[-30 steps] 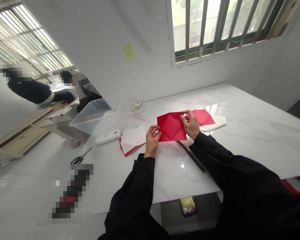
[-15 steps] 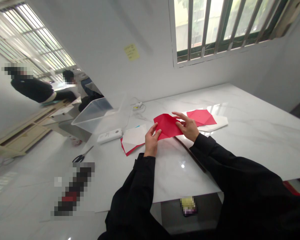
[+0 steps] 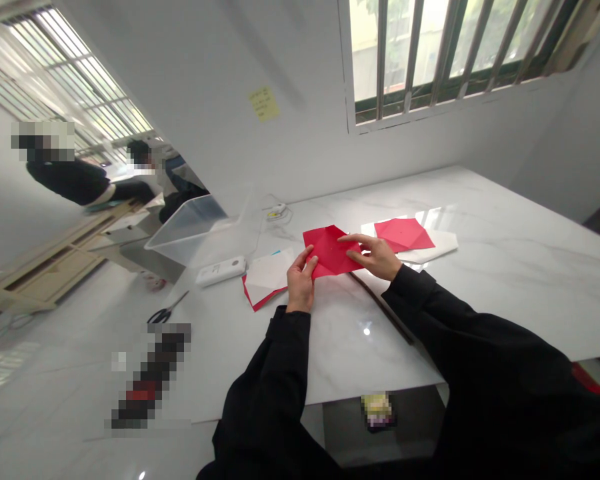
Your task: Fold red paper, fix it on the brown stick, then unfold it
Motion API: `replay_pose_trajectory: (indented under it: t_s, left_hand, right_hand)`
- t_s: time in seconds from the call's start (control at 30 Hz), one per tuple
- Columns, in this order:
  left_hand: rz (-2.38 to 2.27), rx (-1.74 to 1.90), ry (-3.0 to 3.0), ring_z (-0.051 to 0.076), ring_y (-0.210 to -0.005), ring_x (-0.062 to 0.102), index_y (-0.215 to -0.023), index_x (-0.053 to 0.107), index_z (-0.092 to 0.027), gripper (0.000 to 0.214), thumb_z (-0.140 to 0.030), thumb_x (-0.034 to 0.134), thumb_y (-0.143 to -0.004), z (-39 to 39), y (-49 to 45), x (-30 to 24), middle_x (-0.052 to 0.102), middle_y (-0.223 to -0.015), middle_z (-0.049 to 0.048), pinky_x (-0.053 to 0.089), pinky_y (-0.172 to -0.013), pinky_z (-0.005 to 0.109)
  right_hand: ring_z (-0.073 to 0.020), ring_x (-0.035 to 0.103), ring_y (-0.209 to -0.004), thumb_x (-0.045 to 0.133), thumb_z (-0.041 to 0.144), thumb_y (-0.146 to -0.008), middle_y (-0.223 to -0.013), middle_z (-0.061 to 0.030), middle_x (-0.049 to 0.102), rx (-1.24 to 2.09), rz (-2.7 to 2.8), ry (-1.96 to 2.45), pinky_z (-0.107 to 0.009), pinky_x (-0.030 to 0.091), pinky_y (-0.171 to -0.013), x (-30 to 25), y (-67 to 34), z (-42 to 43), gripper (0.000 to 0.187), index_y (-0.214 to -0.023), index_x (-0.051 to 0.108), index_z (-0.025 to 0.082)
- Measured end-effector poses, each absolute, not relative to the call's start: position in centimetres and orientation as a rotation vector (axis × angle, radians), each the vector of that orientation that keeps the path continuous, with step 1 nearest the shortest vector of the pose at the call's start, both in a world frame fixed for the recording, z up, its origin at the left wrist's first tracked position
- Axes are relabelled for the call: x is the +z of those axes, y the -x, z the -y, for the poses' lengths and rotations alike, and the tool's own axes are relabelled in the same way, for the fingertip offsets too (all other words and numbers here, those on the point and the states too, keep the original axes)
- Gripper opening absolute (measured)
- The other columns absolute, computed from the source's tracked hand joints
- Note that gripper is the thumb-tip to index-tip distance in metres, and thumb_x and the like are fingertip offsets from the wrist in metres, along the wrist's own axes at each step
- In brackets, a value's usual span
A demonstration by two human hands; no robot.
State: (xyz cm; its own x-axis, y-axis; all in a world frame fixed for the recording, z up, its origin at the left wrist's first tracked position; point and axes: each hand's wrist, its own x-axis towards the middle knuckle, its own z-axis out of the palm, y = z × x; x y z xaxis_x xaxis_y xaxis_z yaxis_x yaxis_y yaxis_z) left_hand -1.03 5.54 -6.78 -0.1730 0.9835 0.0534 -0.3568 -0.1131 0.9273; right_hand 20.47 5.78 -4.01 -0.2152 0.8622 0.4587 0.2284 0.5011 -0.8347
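A creased sheet of red paper (image 3: 333,257) is held above the white table between my two hands. My left hand (image 3: 301,279) pinches its left edge between thumb and fingers. On the other side, my right hand (image 3: 378,257) grips the right edge, its index finger stretched over the upper face. To the right lies another folded red paper (image 3: 404,233) on top of a white paper piece (image 3: 437,247). Left of my left hand, a white sheet (image 3: 266,272) rests over more red paper. Beneath the held paper, a thin dark strip (image 3: 380,305) runs across the tabletop.
The marbled white table (image 3: 510,287) meets the wall below a barred window. At left are a white oblong device (image 3: 221,271), scissors (image 3: 167,311), a clear plastic bin (image 3: 185,230) and a blurred dark item (image 3: 150,377). Two people sit in the far room.
The red paper has tilted so more of its creased upper face shows, and it has shifted slightly left. My right index finger has come down onto the paper.
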Motion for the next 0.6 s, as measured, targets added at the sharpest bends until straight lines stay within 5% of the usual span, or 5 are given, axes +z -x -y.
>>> replay_pose_trajectory:
  t_s: [0.33,0.6]
  left_hand:
    - [-0.902,1.461,-0.881,0.025,-0.125,0.065,-0.125,0.072,-0.021,0.049,-0.027,0.083,-0.078,-5.1,1.6,-5.5,0.074,-0.126,0.0097,0.046,-0.114,0.043]
    - [-0.833,1.481,-0.868,0.025,-0.131,0.061,-0.129,0.071,-0.021,0.053,-0.025,0.083,-0.078,-4.8,1.8,-4.8,0.07,-0.135,0.0094,0.041,-0.119,0.041]
  right_hand:
    - [-0.0235,0.068,-0.087,0.075,0.038,-0.084,-0.105,-0.0105,0.075,0.95,1.615,0.934,-0.04,0.06,-0.079,-5.9,-20.9,-7.7,0.061,-0.141,0.062,0.02]
    - [-0.0156,0.063,-0.07,0.084,0.049,-0.074,-0.076,-0.0007,0.066,1.306,1.348,0.852,-0.033,0.056,-0.071,-5.8,-21.1,-8.1,0.079,-0.139,0.061,0.009]
